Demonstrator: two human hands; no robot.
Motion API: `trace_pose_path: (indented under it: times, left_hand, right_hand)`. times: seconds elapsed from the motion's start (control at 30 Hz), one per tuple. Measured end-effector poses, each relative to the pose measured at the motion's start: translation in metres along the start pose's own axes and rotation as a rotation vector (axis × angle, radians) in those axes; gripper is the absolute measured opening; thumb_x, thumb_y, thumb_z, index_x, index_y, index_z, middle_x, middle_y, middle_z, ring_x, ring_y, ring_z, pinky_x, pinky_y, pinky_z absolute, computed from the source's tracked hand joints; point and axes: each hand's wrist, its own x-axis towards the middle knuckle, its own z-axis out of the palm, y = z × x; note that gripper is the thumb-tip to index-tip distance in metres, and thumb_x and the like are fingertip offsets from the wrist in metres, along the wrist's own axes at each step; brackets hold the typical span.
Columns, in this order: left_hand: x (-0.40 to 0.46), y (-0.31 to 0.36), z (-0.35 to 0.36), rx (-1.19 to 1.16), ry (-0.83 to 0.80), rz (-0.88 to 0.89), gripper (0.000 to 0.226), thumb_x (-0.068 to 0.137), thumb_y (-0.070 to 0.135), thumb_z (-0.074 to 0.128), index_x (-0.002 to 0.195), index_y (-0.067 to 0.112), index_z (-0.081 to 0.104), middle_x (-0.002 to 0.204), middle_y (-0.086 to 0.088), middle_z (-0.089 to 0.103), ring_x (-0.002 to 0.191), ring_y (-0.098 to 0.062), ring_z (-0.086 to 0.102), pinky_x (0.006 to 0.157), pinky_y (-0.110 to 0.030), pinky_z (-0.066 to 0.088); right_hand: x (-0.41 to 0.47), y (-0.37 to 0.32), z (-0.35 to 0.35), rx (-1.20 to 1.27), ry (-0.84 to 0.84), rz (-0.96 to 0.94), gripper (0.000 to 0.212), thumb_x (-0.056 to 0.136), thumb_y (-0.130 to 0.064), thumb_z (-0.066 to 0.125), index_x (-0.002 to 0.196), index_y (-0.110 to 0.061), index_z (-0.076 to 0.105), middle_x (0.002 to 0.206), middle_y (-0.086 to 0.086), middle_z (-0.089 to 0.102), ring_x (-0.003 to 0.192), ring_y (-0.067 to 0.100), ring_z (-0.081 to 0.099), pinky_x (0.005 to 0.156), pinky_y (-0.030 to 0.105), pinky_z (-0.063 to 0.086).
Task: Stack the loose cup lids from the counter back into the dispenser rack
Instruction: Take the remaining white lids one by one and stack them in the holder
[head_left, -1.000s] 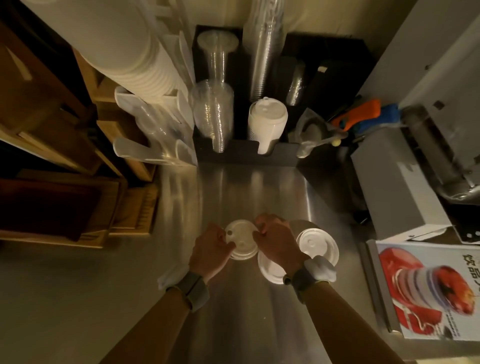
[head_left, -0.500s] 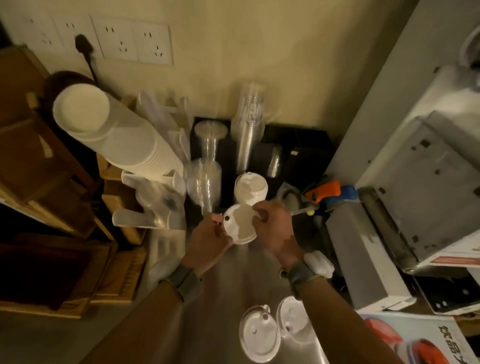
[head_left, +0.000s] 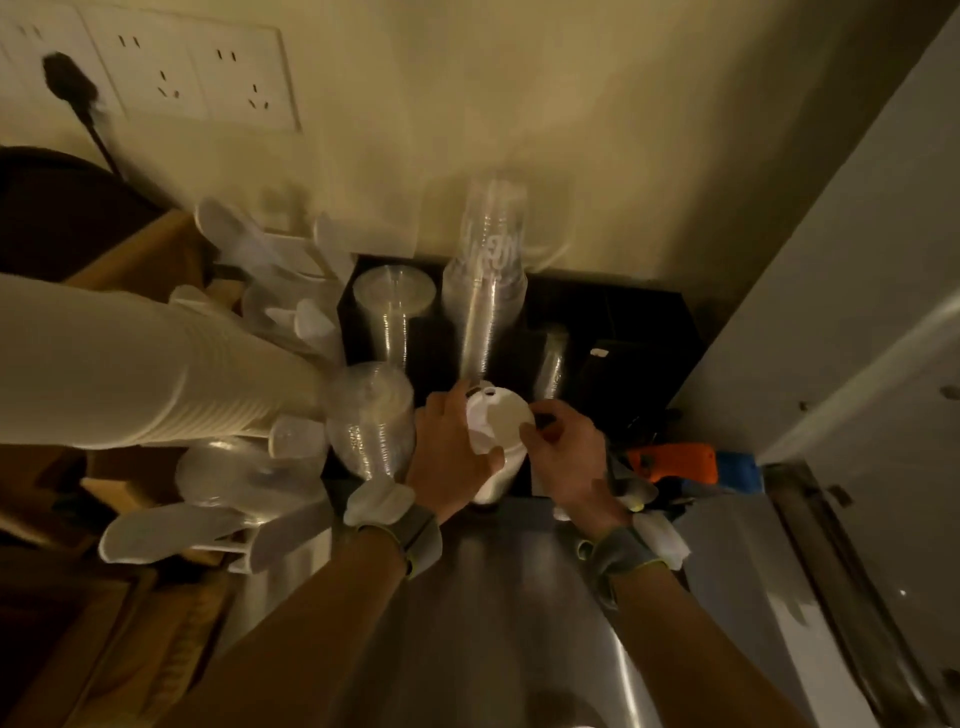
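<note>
Both hands' grip pinches lid (head_left: 506, 418) atop stack (head_left: 496, 478).

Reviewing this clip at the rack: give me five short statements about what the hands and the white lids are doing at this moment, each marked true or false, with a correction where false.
1. Both hands are on the white lid. True: the left hand and the right hand each touch it.
2. The lid is over the white lid stack in the black rack. True.
3. The left hand rests flat on the steel counter. False: it is raised at the lid stack.
4. An orange tool lies right of the right hand. True.
5. The tall clear cups are in the right hand. False: they stand in the rack.
</note>
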Motion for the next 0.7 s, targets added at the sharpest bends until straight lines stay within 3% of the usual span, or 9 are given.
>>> trace_pose_path:
  times: [0.1, 0.3, 0.4, 0.47, 0.7]
  left_hand:
    - [0.007, -0.014, 0.014, 0.084, 0.028, 0.023, 0.082, 0.069, 0.037, 0.075, 0.139, 0.015, 0.036, 0.135, -0.013, 0.047, 0.121, -0.031, 0.044, 0.101, -0.035, 0.032]
    - [0.006, -0.015, 0.010, 0.147, 0.079, 0.093, 0.077, 0.069, 0.044, 0.072, 0.132, 0.011, 0.044, 0.130, -0.014, 0.052, 0.116, -0.030, 0.048, 0.097, -0.038, 0.038]
    - [0.003, -0.015, 0.009, 0.162, 0.084, 0.116, 0.074, 0.069, 0.046, 0.069, 0.130, 0.013, 0.045, 0.125, -0.013, 0.052, 0.111, -0.030, 0.050, 0.092, -0.040, 0.046]
    - [0.001, -0.012, 0.011, 0.179, 0.090, 0.113, 0.074, 0.070, 0.048, 0.066, 0.132, 0.014, 0.044, 0.126, -0.012, 0.051, 0.111, -0.029, 0.050, 0.090, -0.044, 0.049]
    - [-0.005, -0.007, 0.014, 0.226, 0.070, 0.052, 0.080, 0.080, 0.049, 0.061, 0.144, 0.014, 0.029, 0.137, -0.012, 0.042, 0.120, -0.029, 0.045, 0.095, -0.044, 0.047]
  right_hand:
    - [0.011, 0.023, 0.011, -0.017, -0.013, -0.011, 0.013, 0.086, -0.026, 0.065, 0.098, -0.021, 0.065, 0.074, -0.001, 0.069, 0.068, 0.011, 0.064, 0.068, 0.035, 0.058]
    - [0.025, 0.019, 0.013, 0.005, 0.021, -0.096, 0.008, 0.086, -0.025, 0.064, 0.088, -0.019, 0.061, 0.060, -0.003, 0.060, 0.057, 0.004, 0.058, 0.047, 0.008, 0.040]
    - [0.027, 0.019, 0.017, -0.016, 0.022, -0.107, 0.007, 0.086, -0.024, 0.063, 0.088, -0.018, 0.061, 0.063, -0.003, 0.059, 0.057, 0.004, 0.056, 0.047, 0.008, 0.038]
    - [0.028, 0.022, 0.019, 0.007, 0.016, -0.076, 0.008, 0.086, -0.026, 0.063, 0.089, -0.019, 0.062, 0.065, -0.002, 0.061, 0.059, 0.010, 0.059, 0.051, 0.017, 0.042]
    - [0.031, 0.022, 0.018, 0.015, -0.020, -0.025, 0.012, 0.085, -0.028, 0.065, 0.093, -0.019, 0.064, 0.073, -0.001, 0.063, 0.066, 0.014, 0.061, 0.057, 0.025, 0.047]
